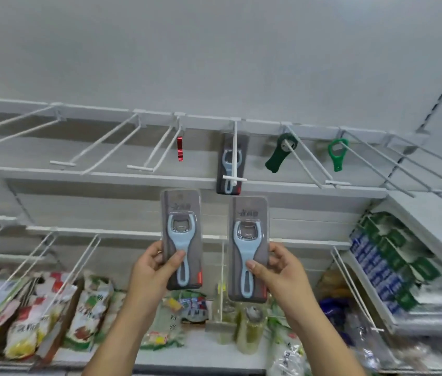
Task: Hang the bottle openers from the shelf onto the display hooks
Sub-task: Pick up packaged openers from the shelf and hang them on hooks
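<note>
**2 packed openers held up below the hooks**

2 blister packs, each with a pale blue bottle opener inside, are held upright side by side in front of the display wall. The left pack [181, 240] is gripped by the left hand [154, 270]: the thumb is laid across the front over the opener's handle, and the fingers are curled round the pack's left edge. The right pack [248, 248] is gripped in the same way by the right hand [277, 270], with the thumb on the front and the fingers wrapped round the right edge. The 2 packs are kept slightly apart, the right one a little lower.

Above them, a rail [106, 111] is seen with a row of white wire hooks [62, 163] slanting outward. A 3rd, matching hung pack [232, 164] is carried on the hook just above the gap between the held packs. A red opener [180, 149] is hung on the hook to its left. To its right, a dark green opener [281, 153] and, further on, a light green opener [337, 154] are hung on separate hooks. The hooks at far left are bare.

Below the hands, a shelf [201, 348] is loaded with snack bags [87, 308] and jars [249, 329]. Blue and green boxes [382, 256] are stacked at the right.
</note>
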`<state>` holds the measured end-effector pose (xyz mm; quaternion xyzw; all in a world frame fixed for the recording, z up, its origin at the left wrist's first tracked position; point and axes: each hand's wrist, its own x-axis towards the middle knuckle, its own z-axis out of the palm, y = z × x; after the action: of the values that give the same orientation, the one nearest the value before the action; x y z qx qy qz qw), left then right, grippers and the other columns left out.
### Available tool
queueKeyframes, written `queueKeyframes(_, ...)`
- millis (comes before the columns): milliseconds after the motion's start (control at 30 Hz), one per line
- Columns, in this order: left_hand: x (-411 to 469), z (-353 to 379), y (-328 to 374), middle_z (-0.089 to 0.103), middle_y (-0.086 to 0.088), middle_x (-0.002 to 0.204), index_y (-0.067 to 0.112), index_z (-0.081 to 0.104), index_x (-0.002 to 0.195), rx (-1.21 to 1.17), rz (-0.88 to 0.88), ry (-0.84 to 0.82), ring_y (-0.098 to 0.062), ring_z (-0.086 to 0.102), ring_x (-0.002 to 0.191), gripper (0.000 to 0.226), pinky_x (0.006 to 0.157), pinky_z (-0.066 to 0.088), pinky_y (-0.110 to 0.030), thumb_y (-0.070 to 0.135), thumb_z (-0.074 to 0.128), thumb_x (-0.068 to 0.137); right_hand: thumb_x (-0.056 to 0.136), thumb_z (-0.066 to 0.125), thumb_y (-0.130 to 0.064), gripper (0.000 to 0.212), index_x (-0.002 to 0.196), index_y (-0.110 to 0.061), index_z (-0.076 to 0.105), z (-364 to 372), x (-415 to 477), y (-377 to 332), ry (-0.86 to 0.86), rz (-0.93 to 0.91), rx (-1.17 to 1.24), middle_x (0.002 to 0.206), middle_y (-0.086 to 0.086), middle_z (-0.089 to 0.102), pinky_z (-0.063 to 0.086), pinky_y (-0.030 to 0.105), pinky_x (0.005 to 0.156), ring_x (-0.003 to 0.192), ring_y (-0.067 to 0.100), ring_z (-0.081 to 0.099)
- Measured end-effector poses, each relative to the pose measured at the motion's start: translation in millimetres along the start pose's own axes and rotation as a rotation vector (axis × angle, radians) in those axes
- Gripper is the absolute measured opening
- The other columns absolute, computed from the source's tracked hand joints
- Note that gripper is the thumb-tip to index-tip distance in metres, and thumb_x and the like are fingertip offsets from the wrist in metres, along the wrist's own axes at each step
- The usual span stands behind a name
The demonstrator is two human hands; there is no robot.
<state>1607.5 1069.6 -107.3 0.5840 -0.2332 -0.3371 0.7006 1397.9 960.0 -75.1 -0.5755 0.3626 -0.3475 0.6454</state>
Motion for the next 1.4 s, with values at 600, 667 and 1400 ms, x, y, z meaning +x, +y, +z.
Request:
queueKeyframes(600,-26.3,4.3,3.2,0.079,-0.007,0.1,0.011,0.065,0.111,-0.008,0.0,0.024,-0.026,0.077,0.09,0.026,0.072,0.063,-0.033,0.006,0.07,0.086,0.086,0.07,0.001,0.032,0.112,-0.017,0.066,6.8,-30.0,-31.8,-0.179,-0.123,-0.047,0.1,0.002,0.079,0.062,0.032,0.076,0.094,0.021,0.076)
queueKeyframes(667,-25.9,1.9,2.5,0.079,-0.008,0.101,0.01,0.065,0.112,-0.009,0.0,0.032,-0.027,0.076,0.091,0.026,0.071,0.063,-0.031,0.005,0.07,0.086,0.085,0.07,0.001,0.032,0.112,-0.017,0.066,8.7,-31.1,-33.0,-0.184,-0.134,-0.032,0.101,0.002,0.079,0.062,0.033,0.077,0.094,0.021,0.075)
queueKeyframes(1400,-32.5,-6.1,12.4,0.079,-0.006,0.099,0.009,0.066,0.109,0.018,-0.041,-0.034,-0.019,0.077,0.087,0.027,0.065,0.06,-0.023,0.004,0.07,0.083,0.093,0.069,-0.026,0.014,0.095,-0.012,0.069,46.0,135.3,-29.4,0.118,-0.062,-0.094,0.092,0.007,0.075,0.06,0.031,0.073,0.082,0.019,0.074)
